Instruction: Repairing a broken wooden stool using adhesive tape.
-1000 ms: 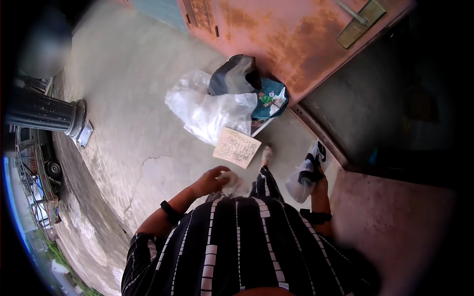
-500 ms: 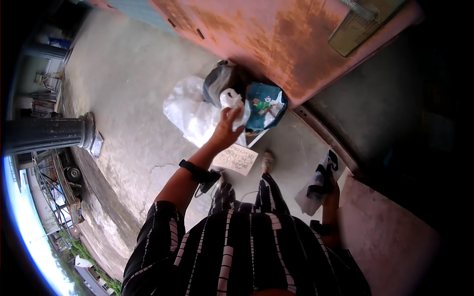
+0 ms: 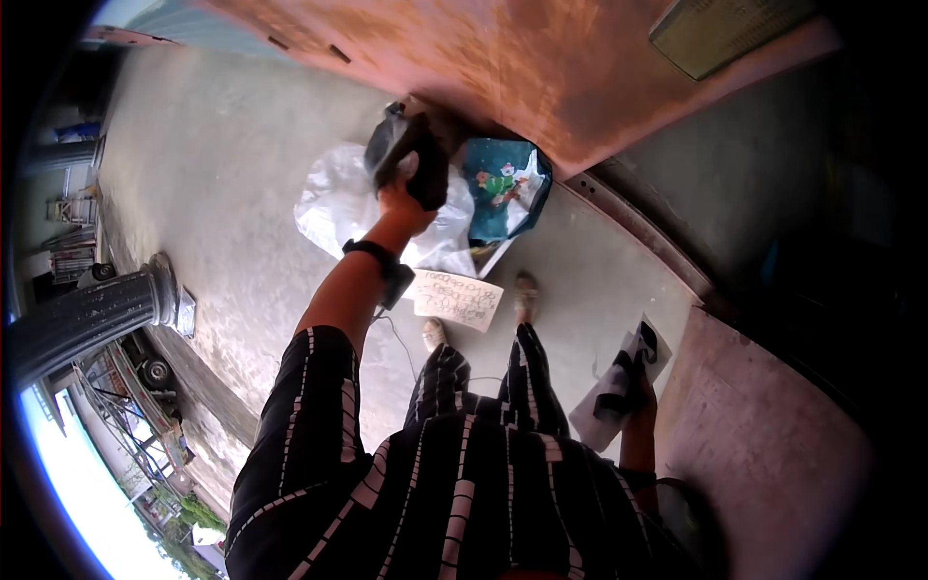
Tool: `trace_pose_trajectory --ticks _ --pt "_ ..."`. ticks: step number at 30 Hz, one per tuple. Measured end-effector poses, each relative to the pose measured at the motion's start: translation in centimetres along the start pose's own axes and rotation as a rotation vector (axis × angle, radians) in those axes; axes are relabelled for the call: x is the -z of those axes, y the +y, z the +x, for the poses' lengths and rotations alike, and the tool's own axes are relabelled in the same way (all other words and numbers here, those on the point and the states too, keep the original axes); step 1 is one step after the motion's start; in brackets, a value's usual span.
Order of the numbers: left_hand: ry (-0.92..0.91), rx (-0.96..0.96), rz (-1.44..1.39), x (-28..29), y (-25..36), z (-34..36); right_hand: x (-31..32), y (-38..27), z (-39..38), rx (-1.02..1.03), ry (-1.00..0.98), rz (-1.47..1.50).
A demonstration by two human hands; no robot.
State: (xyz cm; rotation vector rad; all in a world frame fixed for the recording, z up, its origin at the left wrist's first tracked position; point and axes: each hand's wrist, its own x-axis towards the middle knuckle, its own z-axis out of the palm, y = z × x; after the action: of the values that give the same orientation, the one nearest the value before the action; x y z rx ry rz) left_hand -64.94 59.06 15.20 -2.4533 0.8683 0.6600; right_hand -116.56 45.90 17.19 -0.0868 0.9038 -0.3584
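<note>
Ahead of me, my left hand (image 3: pixel 404 205) is closed on a dark, soft bag (image 3: pixel 423 145), its fingers partly hidden by the folds. A bulging white plastic bag (image 3: pixel 333 198) lies under and beside that wrist. Just to the right stands a teal bag (image 3: pixel 501 188) with a colourful printed picture. Down at my right side, my right hand (image 3: pixel 638 396) grips a whitish, sheet-like bag with black patches (image 3: pixel 604 406); its exact kind is unclear. A sheet of cardboard with handwriting (image 3: pixel 454 300) lies on the floor before my feet.
A rusty pink metal panel (image 3: pixel 541 87) rises behind the bags. A metal floor rail (image 3: pixel 643 232) runs along the right, beside another pink panel (image 3: pixel 773 425). To the left stands a dark pillar (image 3: pixel 97 314), with a wheeled metal cart (image 3: pixel 135 406) beyond it.
My left hand has moved from the white plastic bag to the dark bag, which has shifted and changed shape. My right hand still holds the black-patched bag, now spread flatter.
</note>
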Motion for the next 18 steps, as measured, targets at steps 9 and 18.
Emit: trace_pose_trajectory --ticks 9,18 --pt "0.100 -0.385 -0.152 0.6 -1.9 0.4 -3.9 0.7 1.6 0.138 0.099 -0.276" --pt "0.709 -0.524 -0.398 2.0 0.7 -3.2 -6.0 0.8 4.0 0.240 0.138 -0.346"
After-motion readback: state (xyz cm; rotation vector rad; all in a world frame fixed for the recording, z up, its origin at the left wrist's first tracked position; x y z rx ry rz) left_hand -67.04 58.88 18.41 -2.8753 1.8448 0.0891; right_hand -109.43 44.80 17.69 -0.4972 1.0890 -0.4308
